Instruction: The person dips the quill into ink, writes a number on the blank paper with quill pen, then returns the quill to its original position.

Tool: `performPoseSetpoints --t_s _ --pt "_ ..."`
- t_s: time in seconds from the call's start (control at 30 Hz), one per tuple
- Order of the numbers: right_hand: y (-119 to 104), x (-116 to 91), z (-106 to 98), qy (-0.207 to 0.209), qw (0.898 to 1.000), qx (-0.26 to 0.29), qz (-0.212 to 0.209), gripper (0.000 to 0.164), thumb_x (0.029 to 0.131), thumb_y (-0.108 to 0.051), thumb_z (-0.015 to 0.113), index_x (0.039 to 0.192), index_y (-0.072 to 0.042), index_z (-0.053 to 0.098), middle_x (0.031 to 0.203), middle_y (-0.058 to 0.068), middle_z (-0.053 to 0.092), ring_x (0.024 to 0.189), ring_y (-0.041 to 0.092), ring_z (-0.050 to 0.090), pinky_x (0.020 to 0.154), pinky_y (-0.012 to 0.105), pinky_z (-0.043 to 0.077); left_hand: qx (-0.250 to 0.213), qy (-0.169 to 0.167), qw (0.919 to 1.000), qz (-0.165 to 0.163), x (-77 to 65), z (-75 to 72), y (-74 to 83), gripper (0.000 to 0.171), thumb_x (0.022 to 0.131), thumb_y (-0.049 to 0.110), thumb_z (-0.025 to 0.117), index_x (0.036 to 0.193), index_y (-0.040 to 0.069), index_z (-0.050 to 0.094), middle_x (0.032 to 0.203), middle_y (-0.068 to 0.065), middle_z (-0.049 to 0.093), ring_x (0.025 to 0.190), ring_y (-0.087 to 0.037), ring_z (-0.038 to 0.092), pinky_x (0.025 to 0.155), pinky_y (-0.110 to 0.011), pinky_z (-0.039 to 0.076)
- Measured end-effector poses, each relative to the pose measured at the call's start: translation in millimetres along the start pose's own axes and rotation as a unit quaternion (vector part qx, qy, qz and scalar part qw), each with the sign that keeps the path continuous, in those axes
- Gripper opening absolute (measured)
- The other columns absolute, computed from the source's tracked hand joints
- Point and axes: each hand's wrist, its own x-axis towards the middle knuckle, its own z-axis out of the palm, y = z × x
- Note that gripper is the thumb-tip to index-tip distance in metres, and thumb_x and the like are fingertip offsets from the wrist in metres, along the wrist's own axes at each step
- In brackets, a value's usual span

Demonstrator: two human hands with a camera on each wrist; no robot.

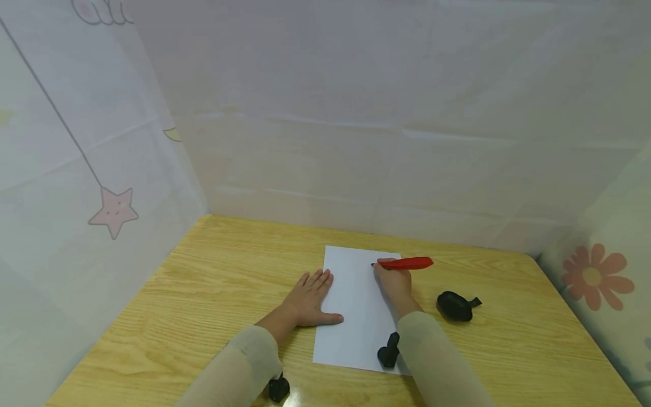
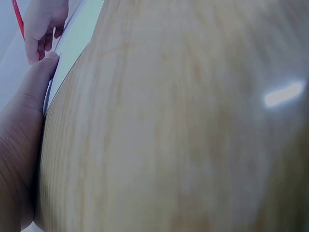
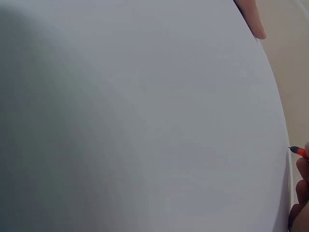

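Observation:
A sheet of white paper (image 1: 351, 316) lies on the wooden table, slightly askew. My right hand (image 1: 395, 285) pinches a red pen (image 1: 413, 263) over the paper's upper right part, its dark tip pointing left. In the right wrist view the pen (image 3: 300, 152) has its tip at or just above the paper (image 3: 169, 106); contact is hard to tell. Flat on the paper's left edge rests my left hand (image 1: 307, 302), fingers straight and thumb stretched across the sheet. I see no marks on the paper.
To the right of my right forearm sits a dark oval object (image 1: 454, 306) with a narrow neck. Small black devices (image 1: 389, 351) show by both wrists. Printed cloth (image 1: 356, 141) stands behind and beside the wooden table (image 1: 244, 254).

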Motion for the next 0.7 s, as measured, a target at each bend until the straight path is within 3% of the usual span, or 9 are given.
performPoseSetpoints --t_s 0.37,0.7 --pt "3.7 -0.1 1.4 -0.007 1.000 0.017 -0.006 0.037 0.092 -0.022 0.068 0.124 -0.008 0.057 0.129 0.016 0.060 0.121 0.033 0.052 0.111 0.050 0.041 -0.010 0.002 0.9999 0.004 2.1 3.9 -0.5 0.106 0.085 0.078 0.046 0.159 0.010 0.011 0.167 -0.005 0.008 0.155 -0.021 0.004 0.125 -0.047 0.004" --pt "3.0 -0.4 2.3 -0.010 1.000 0.018 0.001 0.041 0.092 -0.022 0.068 0.127 -0.008 0.053 0.130 0.015 0.059 0.123 0.033 0.051 0.112 0.049 0.040 0.005 0.002 1.0000 0.000 2.0 2.0 -0.6 0.107 0.084 0.081 0.041 0.159 0.011 0.011 0.167 -0.004 0.008 0.155 -0.020 0.004 0.125 -0.046 0.006"
